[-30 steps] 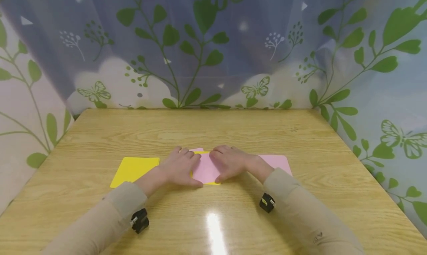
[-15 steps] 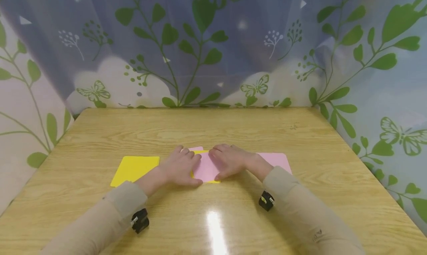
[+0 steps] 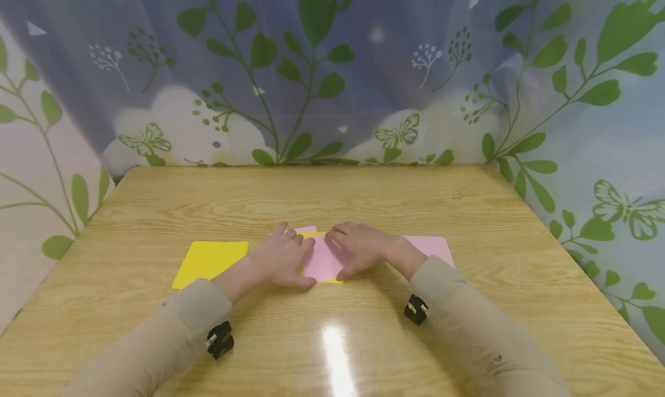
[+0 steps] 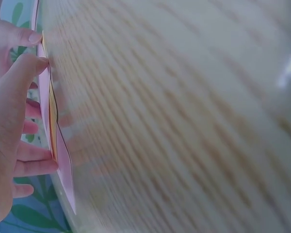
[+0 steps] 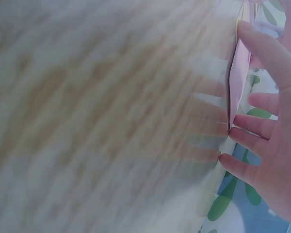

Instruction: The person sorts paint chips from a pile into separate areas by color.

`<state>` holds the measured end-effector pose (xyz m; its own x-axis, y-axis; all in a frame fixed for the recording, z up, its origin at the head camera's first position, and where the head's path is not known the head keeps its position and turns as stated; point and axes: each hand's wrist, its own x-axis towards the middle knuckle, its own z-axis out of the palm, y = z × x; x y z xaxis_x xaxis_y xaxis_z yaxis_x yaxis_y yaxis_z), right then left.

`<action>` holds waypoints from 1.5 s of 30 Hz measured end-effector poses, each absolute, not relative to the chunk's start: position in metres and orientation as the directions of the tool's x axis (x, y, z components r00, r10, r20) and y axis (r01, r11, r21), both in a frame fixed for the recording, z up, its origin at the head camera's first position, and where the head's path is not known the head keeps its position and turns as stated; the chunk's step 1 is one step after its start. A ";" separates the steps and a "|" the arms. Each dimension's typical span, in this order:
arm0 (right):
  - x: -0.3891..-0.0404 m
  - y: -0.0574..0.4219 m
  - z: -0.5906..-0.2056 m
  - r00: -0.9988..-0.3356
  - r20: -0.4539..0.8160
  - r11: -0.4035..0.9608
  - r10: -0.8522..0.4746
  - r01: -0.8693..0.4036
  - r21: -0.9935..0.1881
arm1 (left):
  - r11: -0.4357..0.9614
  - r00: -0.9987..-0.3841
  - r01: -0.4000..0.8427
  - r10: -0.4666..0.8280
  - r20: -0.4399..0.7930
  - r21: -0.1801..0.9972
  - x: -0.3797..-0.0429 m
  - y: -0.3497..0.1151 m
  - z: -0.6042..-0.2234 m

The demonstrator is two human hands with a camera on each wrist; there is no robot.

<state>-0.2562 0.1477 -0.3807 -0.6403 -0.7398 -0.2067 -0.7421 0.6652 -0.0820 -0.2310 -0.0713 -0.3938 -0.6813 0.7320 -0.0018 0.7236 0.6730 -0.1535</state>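
Pink and yellow cards lie stacked in the middle of the table, a pink card [image 3: 323, 258] on top with yellow edges showing around it. My left hand [image 3: 283, 258] holds the stack's left side, thumb at the near edge and fingers spread along the side. From the right, my right hand [image 3: 361, 250] holds it in the same way, its fingers bent over the far edge. In the left wrist view, another pink card [image 4: 65, 172] juts out below the yellow layers [image 4: 52, 116]. Right fingertips meet the stack's edge [image 5: 233, 92] in the right wrist view.
Yellow cards [image 3: 213, 263] lie left of the left hand, partly under its forearm. A pink card [image 3: 433, 247] lies to the right, partly behind the right wrist. The wooden table [image 3: 332, 195] ends at a leaf-patterned curtain [image 3: 322, 97].
Both hands stay on the stack. One left finger has lifted slightly at the far side; the whole head view has shifted a little upward.
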 end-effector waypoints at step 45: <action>-0.258 0.145 -0.379 -0.631 -0.192 0.657 -0.752 -0.743 -0.127 | 0.704 -0.706 0.708 0.707 -0.048 -0.055 -0.229 -0.075 -0.393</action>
